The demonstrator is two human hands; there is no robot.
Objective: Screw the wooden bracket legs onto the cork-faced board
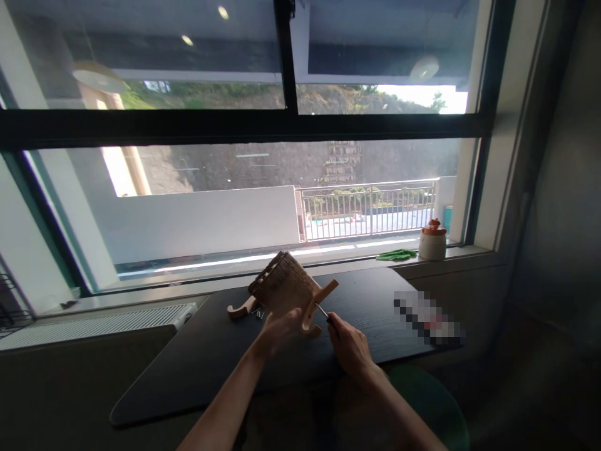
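My left hand [280, 329] is closed on the lower side of a brown woven basket [287, 283], which is tilted above the dark table. A curved wooden piece [325, 293] lies against the basket's right side. In my right hand [348, 343] is a screwdriver [322, 311], its shaft pointing up and left with the tip at the wooden piece. My fingers wrap round its handle and mostly hide it. To the left, a second curved wooden piece [241, 309] rests on the table, partly behind the basket. Small metal screws [259, 314] lie beside it.
The black table [201, 369] stands against a window sill. A white jar with an orange lid [432, 241] and a green cloth [397, 255] sit on the sill. A blurred-out object [428, 318] lies at the table's right. A radiator [117, 322] is at left, a green stool [429, 401] below right.
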